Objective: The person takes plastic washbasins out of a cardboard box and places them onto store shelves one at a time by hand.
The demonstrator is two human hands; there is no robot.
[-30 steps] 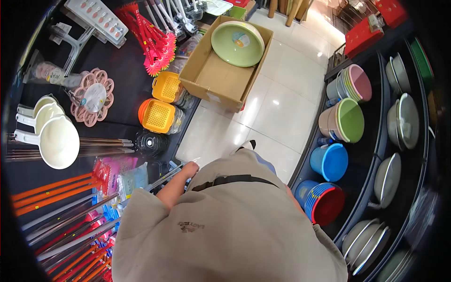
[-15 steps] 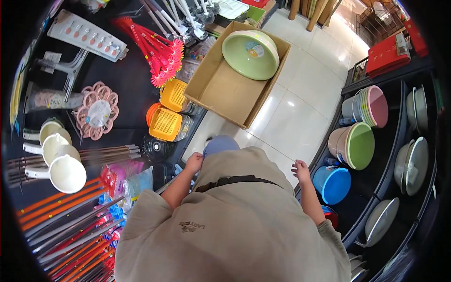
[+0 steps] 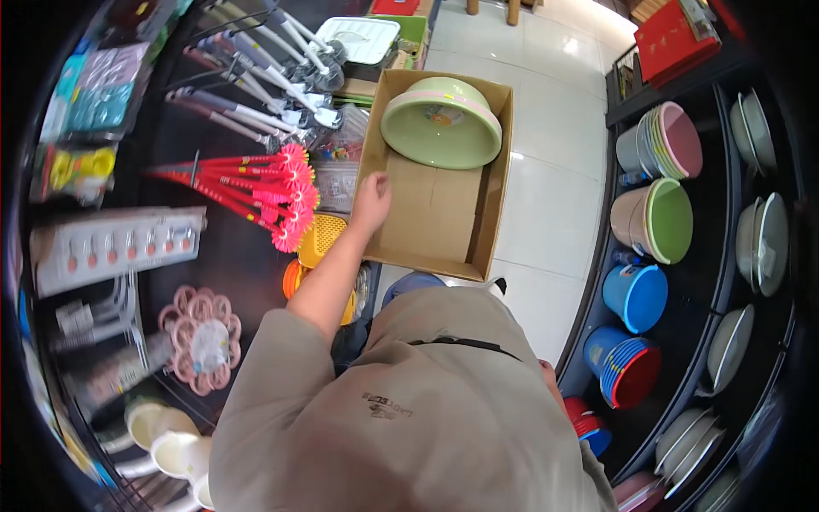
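A cardboard box (image 3: 435, 205) lies ahead in the head view, its inside facing up. Green basins (image 3: 442, 128), one with a pinkish rim, rest in its far part. My left hand (image 3: 373, 198) is over the box's left edge, nearest to that wall; its fingers look curled, and whether they grip anything is too unclear to tell. On the right, my right hand (image 3: 548, 372) shows only in small part beside my shirt, near the stacked blue and red buckets (image 3: 631, 375); its fingers are hidden.
Pink-red brushes (image 3: 294, 196), yellow baskets (image 3: 320, 239) and white-handled brushes (image 3: 316, 77) fill the left display. Buckets (image 3: 670, 220) and pale basins (image 3: 761, 243) line the right shelves. White floor tiles (image 3: 546, 205) run between them.
My left hand has moved forward from beside my body to the box's left edge. My right hand has drawn back, mostly out of sight. The view has shifted, with me closer to the box.
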